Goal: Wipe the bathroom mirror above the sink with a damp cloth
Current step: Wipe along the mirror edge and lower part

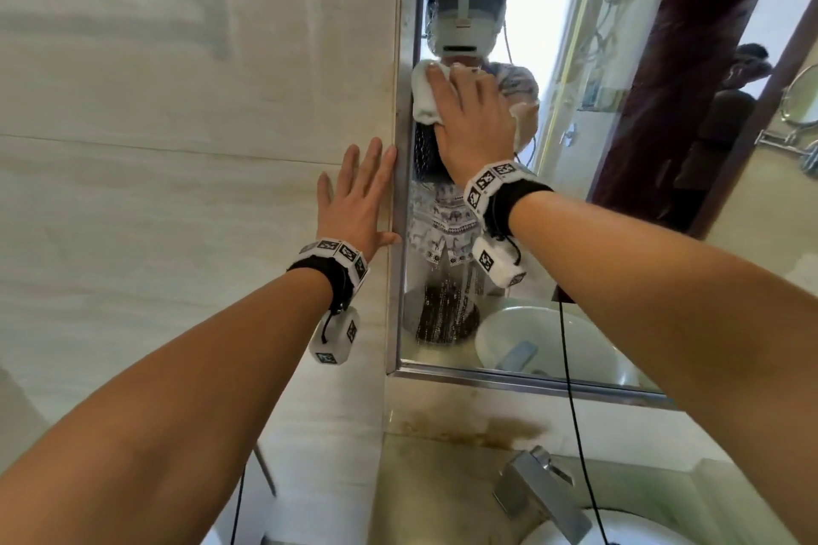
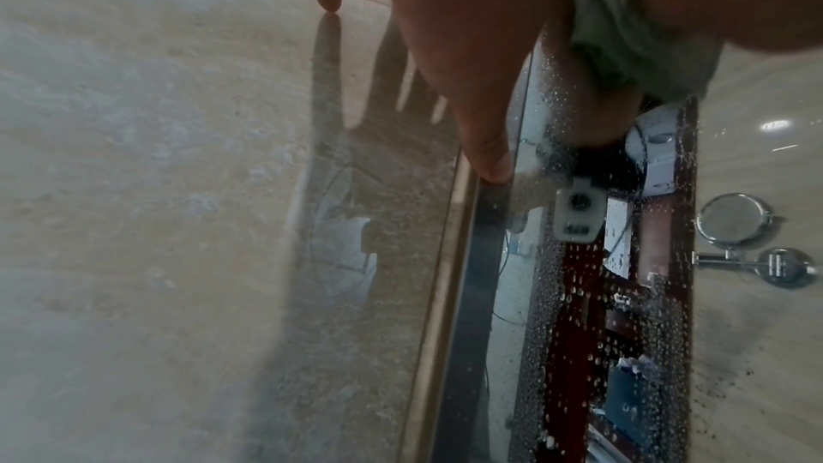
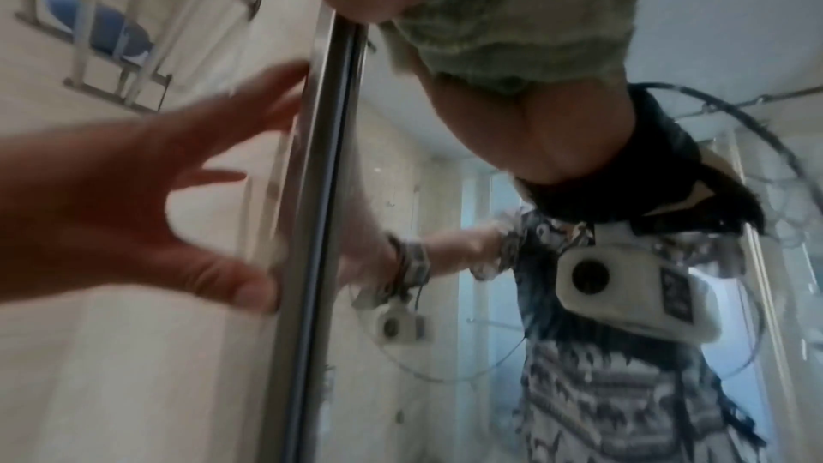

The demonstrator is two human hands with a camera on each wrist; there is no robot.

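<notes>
Your right hand (image 1: 476, 119) presses one bunched white terry cloth (image 1: 426, 100) flat against the mirror (image 1: 588, 199), fingers spread over it, close to the glass's metal-framed left edge. Your left hand (image 1: 360, 201), fingers straight and spread, rests on the glossy beige wall tile (image 1: 177, 146) just left of that frame.

the mirror (image 1: 575, 190) is hanging on the wall (image 1: 177, 146), above the sink (image 1: 664, 531) and faucet (image 1: 538, 496). the left hand (image 1: 358, 199) is lying flat on the wall just left of the mirror's frame (image 1: 400, 190). the right hand (image 1: 473, 119) is pressing the cloth (image 1: 425, 97) against the glass near its left edge, higher than the left hand.
</notes>
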